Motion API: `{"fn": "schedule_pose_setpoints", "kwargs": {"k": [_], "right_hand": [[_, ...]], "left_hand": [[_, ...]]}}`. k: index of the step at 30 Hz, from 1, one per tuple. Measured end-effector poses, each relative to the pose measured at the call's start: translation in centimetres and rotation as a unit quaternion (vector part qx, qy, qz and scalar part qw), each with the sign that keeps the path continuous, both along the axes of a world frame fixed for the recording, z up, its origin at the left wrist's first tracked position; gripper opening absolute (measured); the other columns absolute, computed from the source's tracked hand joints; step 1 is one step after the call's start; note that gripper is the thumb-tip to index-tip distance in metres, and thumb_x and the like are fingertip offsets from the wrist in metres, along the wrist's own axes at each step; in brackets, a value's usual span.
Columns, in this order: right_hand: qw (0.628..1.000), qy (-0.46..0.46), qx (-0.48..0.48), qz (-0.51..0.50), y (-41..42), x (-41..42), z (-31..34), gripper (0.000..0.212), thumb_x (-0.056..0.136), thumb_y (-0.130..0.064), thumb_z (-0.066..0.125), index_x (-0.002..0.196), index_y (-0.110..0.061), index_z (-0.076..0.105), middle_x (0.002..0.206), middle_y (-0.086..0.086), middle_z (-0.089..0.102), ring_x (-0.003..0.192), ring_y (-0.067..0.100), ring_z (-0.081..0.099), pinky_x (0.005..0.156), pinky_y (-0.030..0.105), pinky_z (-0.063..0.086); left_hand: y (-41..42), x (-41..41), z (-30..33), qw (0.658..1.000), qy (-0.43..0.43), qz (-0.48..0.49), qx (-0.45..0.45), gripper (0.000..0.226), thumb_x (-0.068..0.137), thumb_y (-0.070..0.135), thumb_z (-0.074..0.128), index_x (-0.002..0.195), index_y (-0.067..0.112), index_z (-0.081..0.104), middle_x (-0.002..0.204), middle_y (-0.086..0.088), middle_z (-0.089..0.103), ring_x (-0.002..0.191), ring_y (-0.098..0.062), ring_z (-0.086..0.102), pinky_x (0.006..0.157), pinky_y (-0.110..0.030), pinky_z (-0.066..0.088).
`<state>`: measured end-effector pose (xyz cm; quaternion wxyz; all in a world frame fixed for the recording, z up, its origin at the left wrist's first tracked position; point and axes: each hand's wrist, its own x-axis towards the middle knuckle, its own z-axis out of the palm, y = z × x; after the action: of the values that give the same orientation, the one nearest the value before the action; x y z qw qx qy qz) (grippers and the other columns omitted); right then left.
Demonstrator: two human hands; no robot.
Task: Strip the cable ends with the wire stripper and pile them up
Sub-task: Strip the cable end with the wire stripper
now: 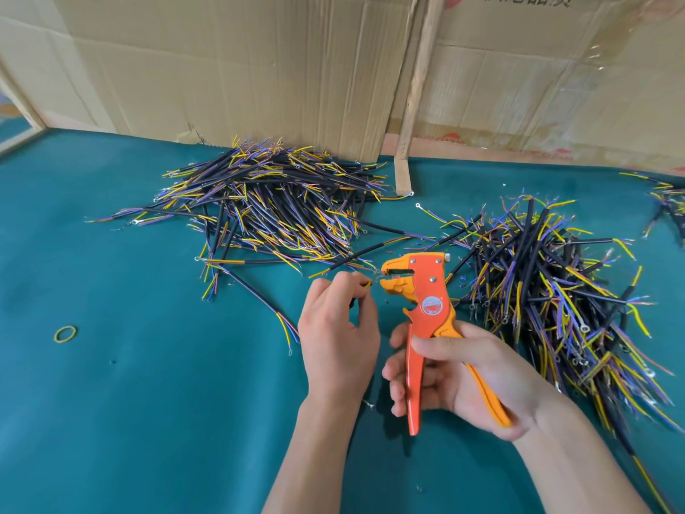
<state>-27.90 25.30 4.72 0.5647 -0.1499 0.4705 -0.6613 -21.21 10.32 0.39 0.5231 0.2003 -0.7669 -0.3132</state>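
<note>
— What's the right hand got?

— The wire stripper, orange and yellow. Fingers wrapped round both handles, head pointing up and to the left, its mouth parted.

— And the left hand?

— Closed in a pinch on one cable. A yellow tip pokes out from the fingertips, right at the stripper's mouth. Whether the tip is actually inside, I can't tell from here.

— Where are the rest?

— Two heaps on the green surface. A big pile of black cables with yellow and blue ends lies behind the left hand, near the cardboard wall. Another pile sits just right of the stripper. A few more cables show at the far right edge.

— Anything else lying around?

— A yellow rubber band, well off to the left on its own.
</note>
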Motion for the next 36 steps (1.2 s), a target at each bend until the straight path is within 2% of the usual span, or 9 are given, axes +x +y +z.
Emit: {"fn": "schedule_pose_setpoints", "kwargs": {"k": [7, 11, 16, 24, 26, 29, 31, 33, 36], "right_hand": [[0.999, 0.049, 0.022, 0.010, 0.2, 0.0, 0.4, 0.033, 0.073, -0.012, 0.084, 0.101, -0.003, 0.068, 0.086, 0.029, 0.060, 0.071, 0.041, 0.062, 0.067, 0.051, 0.056], [0.996, 0.073, 0.043, 0.001, 0.0, 0.1, 0.3, 0.027, 0.076, -0.020, 0.084, 0.090, -0.008, 0.064, 0.076, 0.022, 0.055, 0.063, 0.036, 0.058, 0.061, 0.048, 0.055], [0.996, 0.070, 0.051, -0.025, -0.2, 0.4, 0.2, 0.031, 0.077, -0.030, 0.083, 0.069, -0.015, 0.057, 0.064, 0.013, 0.045, 0.049, 0.026, 0.045, 0.050, 0.038, 0.046], [0.991, 0.066, 0.065, -0.096, -1.0, 1.2, 0.1, 0.042, 0.078, -0.036, 0.078, 0.066, -0.016, 0.043, 0.052, 0.005, 0.029, 0.034, 0.015, 0.026, 0.038, 0.021, 0.030], [0.996, 0.031, 0.020, -0.085, -1.1, 1.3, 0.1, 0.042, 0.076, -0.032, 0.083, 0.068, -0.014, 0.045, 0.053, 0.006, 0.032, 0.035, 0.017, 0.031, 0.039, 0.023, 0.033], [0.991, -0.040, -0.068, -0.109, -1.0, 0.9, 0.1, 0.039, 0.063, -0.024, 0.094, 0.077, -0.010, 0.059, 0.061, 0.010, 0.047, 0.046, 0.024, 0.046, 0.047, 0.034, 0.045], [0.989, -0.044, -0.085, -0.113, -0.6, 0.1, 0.0, 0.041, 0.061, -0.022, 0.095, 0.086, -0.008, 0.065, 0.072, 0.015, 0.056, 0.059, 0.030, 0.056, 0.058, 0.042, 0.052], [0.988, -0.041, -0.080, -0.129, -0.3, -0.4, -0.3, 0.046, 0.060, -0.019, 0.095, 0.095, -0.006, 0.067, 0.083, 0.020, 0.060, 0.070, 0.036, 0.061, 0.067, 0.048, 0.056], [0.985, -0.044, -0.047, -0.159, -0.9, -0.4, -0.7, 0.048, 0.059, -0.013, 0.092, 0.100, -0.003, 0.069, 0.087, 0.025, 0.064, 0.073, 0.039, 0.064, 0.069, 0.050, 0.058]], "left_hand": [[0.2, 0.0, 0.2, 0.999, -0.030, -0.014, -0.021, 0.018, 0.078, -0.002, 0.065, 0.077, 0.014, 0.056, 0.079, 0.007, 0.066, 0.075, -0.025, 0.060, 0.060, -0.042, 0.052], [0.2, 0.2, 0.2, 0.998, -0.052, -0.010, -0.031, 0.011, 0.077, 0.000, 0.066, 0.077, 0.010, 0.059, 0.073, 0.005, 0.062, 0.072, -0.026, 0.057, 0.058, -0.040, 0.051], [0.3, 0.1, 0.3, 0.999, -0.042, -0.005, -0.026, 0.012, 0.077, -0.001, 0.066, 0.076, 0.009, 0.060, 0.072, 0.004, 0.064, 0.071, -0.027, 0.057, 0.058, -0.040, 0.051], [0.5, 0.0, 0.5, 1.000, -0.007, 0.002, -0.017, 0.016, 0.081, -0.002, 0.068, 0.078, 0.011, 0.060, 0.077, 0.006, 0.067, 0.073, -0.025, 0.060, 0.063, -0.038, 0.049], [0.6, 0.1, 0.6, 1.000, 0.005, 0.005, 0.005, 0.022, 0.080, -0.003, 0.069, 0.078, 0.016, 0.057, 0.080, 0.009, 0.067, 0.074, -0.024, 0.061, 0.067, -0.029, 0.049], [0.4, 0.3, 0.6, 0.999, 0.010, 0.022, 0.040, 0.025, 0.079, -0.003, 0.068, 0.076, 0.018, 0.054, 0.084, 0.014, 0.068, 0.074, -0.020, 0.060, 0.070, -0.008, 0.041], [0.4, 0.3, 0.5, 0.998, 0.009, 0.025, 0.055, 0.026, 0.081, 0.000, 0.066, 0.076, 0.022, 0.053, 0.086, 0.014, 0.070, 0.074, -0.020, 0.061, 0.069, -0.009, 0.040], [0.6, 0.2, 0.6, 0.996, 0.012, 0.013, 0.083, 0.028, 0.083, 0.004, 0.064, 0.077, 0.027, 0.050, 0.087, 0.014, 0.071, 0.078, -0.019, 0.065, 0.069, -0.018, 0.047], [0.8, 0.4, 0.7, 0.991, 0.009, 0.010, 0.132, 0.024, 0.086, 0.006, 0.067, 0.077, 0.022, 0.052, 0.085, 0.014, 0.072, 0.080, -0.012, 0.068, 0.069, -0.023, 0.050]]}}
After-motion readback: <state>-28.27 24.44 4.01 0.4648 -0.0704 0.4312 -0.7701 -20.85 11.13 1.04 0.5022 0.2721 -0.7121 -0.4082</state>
